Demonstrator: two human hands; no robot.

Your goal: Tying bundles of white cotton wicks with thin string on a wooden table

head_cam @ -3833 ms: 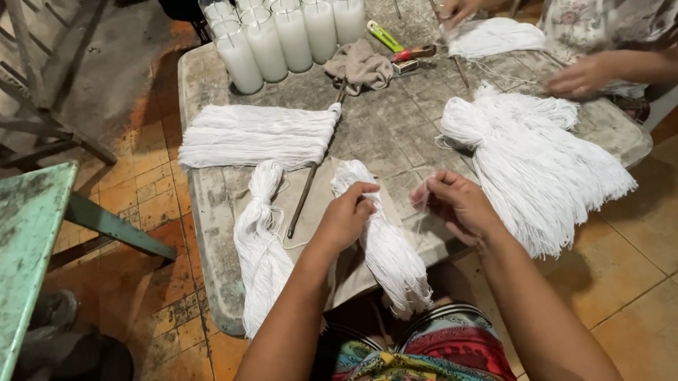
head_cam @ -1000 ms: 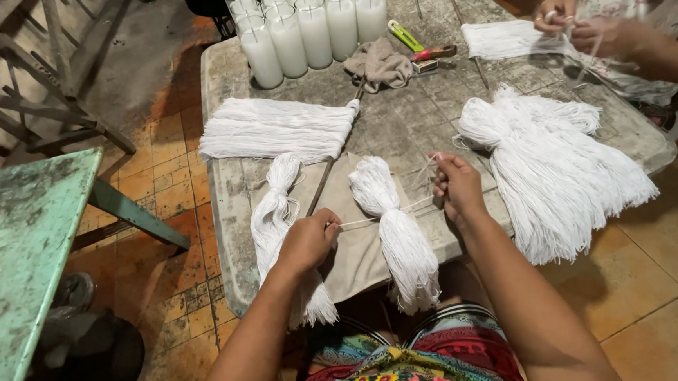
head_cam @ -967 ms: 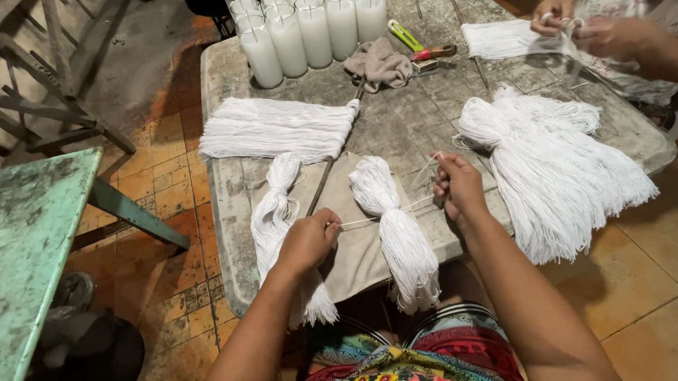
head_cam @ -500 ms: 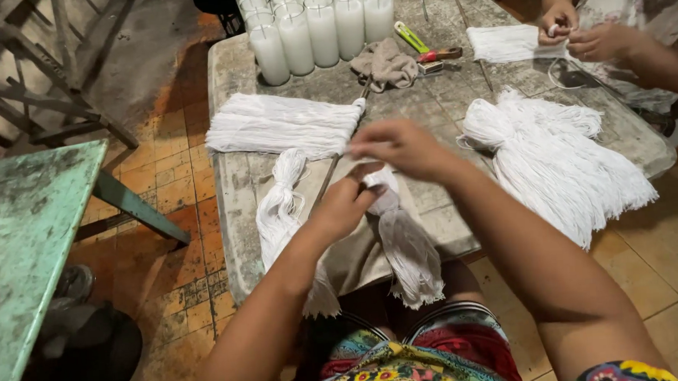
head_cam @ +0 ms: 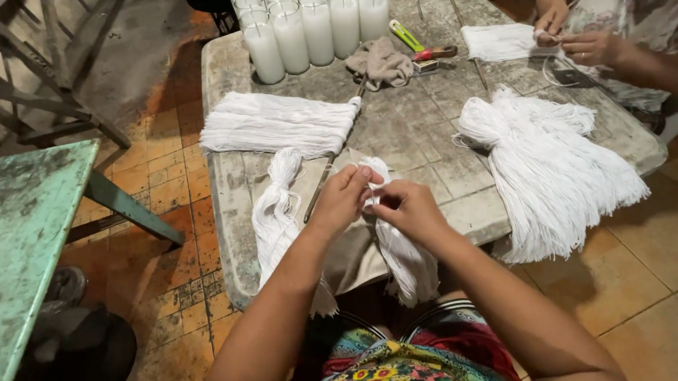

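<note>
A white bundle (head_cam: 395, 234) of string is held at the near edge of the counter (head_cam: 422, 130), in front of the person. The upper part of the bundle is gripped by both hands: the left hand (head_cam: 342, 200) is closed on it from the left, with its fingers (head_cam: 360, 178) pinched at the top, and the right hand (head_cam: 407, 208) is closed on it from the right, just beside the left. The lower part of the bundle hangs over the counter's edge toward the lap.

A second tied bundle (head_cam: 277, 210) lies just to the left of the hands, its tail also draped over the edge. A thin stick (head_cam: 329, 163) is seen between the two bundles. Further back on the left, a flat sheaf (head_cam: 276, 124) of white strands is laid across the counter. To the right, a large heap (head_cam: 545, 162) of tied white strands is spread and hangs over the edge.

At the far side, a group of glass candles (head_cam: 309, 24) is set in rows, with a grey rag (head_cam: 382, 62) and a green cutter (head_cam: 406, 36) beside them. At the far right, another person's hands (head_cam: 577, 39) are occupied with a small white sheaf (head_cam: 502, 41).
</note>
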